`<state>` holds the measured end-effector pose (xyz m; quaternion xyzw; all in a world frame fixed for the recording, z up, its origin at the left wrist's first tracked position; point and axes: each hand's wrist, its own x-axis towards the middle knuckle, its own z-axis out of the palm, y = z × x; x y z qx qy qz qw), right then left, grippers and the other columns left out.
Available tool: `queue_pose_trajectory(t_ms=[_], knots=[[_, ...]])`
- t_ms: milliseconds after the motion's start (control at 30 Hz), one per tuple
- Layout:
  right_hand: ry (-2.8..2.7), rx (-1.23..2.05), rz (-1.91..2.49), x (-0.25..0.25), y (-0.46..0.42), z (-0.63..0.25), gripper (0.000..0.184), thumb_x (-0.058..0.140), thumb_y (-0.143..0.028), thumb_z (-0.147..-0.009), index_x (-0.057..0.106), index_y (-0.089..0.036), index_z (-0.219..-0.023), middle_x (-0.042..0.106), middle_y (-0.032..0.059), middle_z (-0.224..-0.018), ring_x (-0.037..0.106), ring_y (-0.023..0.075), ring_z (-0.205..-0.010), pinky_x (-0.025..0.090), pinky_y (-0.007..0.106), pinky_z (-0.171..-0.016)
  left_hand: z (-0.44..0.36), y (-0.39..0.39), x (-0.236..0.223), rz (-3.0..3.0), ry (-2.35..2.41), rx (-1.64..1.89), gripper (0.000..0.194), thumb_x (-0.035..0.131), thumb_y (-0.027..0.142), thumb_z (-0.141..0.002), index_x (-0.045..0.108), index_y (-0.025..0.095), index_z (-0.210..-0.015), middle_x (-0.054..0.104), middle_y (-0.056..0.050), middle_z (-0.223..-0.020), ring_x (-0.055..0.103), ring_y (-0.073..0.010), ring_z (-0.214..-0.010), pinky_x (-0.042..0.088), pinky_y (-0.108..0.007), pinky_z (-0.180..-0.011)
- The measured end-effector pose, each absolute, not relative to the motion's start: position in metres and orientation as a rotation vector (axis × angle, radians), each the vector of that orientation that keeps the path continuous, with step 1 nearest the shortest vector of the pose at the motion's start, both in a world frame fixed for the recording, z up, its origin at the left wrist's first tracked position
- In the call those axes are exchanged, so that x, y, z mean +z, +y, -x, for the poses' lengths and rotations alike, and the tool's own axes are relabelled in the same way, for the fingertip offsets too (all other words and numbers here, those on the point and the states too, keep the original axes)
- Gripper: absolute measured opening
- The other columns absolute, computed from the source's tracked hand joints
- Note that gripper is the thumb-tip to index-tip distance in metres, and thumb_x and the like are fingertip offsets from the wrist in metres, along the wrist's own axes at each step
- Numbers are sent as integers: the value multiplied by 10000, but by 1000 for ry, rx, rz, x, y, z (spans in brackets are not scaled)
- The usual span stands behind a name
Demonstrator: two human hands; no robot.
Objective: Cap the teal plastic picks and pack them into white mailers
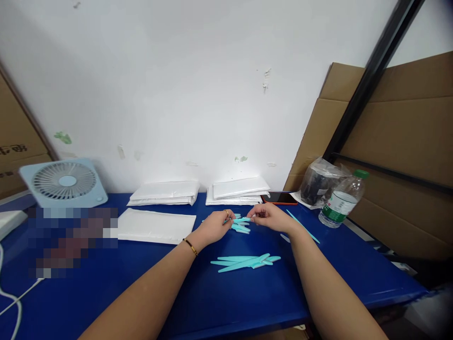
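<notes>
My left hand (216,225), with a ring and a dark bracelet, pinches the handle end of a teal eyebrow razor (242,220). The fingertips of my right hand (272,217) close on the razor's other end. Below and between the hands lie more teal razors (241,229), partly covered by my left fingers. Nearer to me, several teal razors (244,262) rest in a loose, overlapping pile. A single teal razor (303,226) lies beyond my right wrist, and a small pale piece (285,238) shows beside that forearm.
White padded envelopes (164,191) and another stack (240,188) stand along the wall; one envelope (155,225) lies left. A phone (283,198), bagged dark object (316,184) and water bottle (341,203) are right. A fan (67,182) stands left on the blue table (226,302).
</notes>
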<state>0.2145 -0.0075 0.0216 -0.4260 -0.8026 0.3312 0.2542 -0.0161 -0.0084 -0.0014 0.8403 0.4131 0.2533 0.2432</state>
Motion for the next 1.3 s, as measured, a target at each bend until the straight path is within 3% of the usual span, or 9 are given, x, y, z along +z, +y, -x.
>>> queue_pose_trajectory(t_ms=[133,267,367,467,633,833,933,1100,1300], knots=[[-2199,729,1288,24,-6,-227,236,575,-312,-727,681,-158,-871,650,33,-717,564,140,-638,421,231,-573,15,-8,-1,-2346,1211,689,205,405,295,-844,578,193,-885,623,-33,-823,549,-157,-735,386,-242,-640],[-2078,402,1795,25,-2,-268,171,650,-251,-628,684,-172,-776,659,41,-740,587,168,-661,417,240,-562,15,-8,1,-2421,1381,684,186,472,257,-809,601,192,-926,613,-67,-956,548,-202,-898,396,-285,-769],[-1961,627,2227,21,-1,-287,307,694,-172,-530,659,-166,-835,644,28,-636,587,168,-565,403,231,-480,13,-15,5,-2429,1331,678,243,521,304,-783,591,202,-992,600,-57,-979,547,-198,-904,409,-283,-773],[-1866,809,2359,15,2,-288,376,655,-78,-506,637,-159,-872,611,4,-528,574,155,-504,396,215,-445,8,-27,11,-2414,1038,463,323,568,449,-735,609,204,-941,608,-22,-851,561,-158,-755,417,-239,-638],[-1974,775,2223,7,8,-277,262,616,-50,-478,642,-161,-714,615,0,-529,579,142,-492,391,200,-441,-1,-43,15,-2499,859,249,403,684,506,-580,646,208,-849,623,-6,-780,557,-144,-687,358,-213,-526],[-1976,740,2056,3,13,-269,74,626,-106,-547,612,-151,-603,601,8,-478,577,139,-458,400,207,-442,-4,-44,10,-2503,892,194,121,577,285,-656,629,203,-728,636,11,-674,541,-119,-587,330,-201,-473],[-1815,835,1762,12,10,-265,110,675,-173,-591,602,-144,-668,633,30,-530,601,149,-502,447,218,-472,-3,-40,8,-2485,940,269,102,549,227,-653,614,198,-725,634,3,-680,544,-127,-591,344,-204,-486],[-1688,966,1321,33,-5,-252,303,686,-386,-670,609,-128,-809,655,49,-599,609,140,-543,476,229,-509,5,-26,5,-2255,1009,584,155,428,285,-797,537,195,-858,616,-1,-701,556,-128,-616,394,-211,-552],[-1773,987,1160,40,-13,-238,293,648,-404,-725,636,-129,-825,633,29,-578,573,111,-523,448,213,-503,13,-16,3,-2230,1131,723,140,431,293,-806,518,195,-854,600,-11,-776,538,-127,-648,396,-221,-580]])
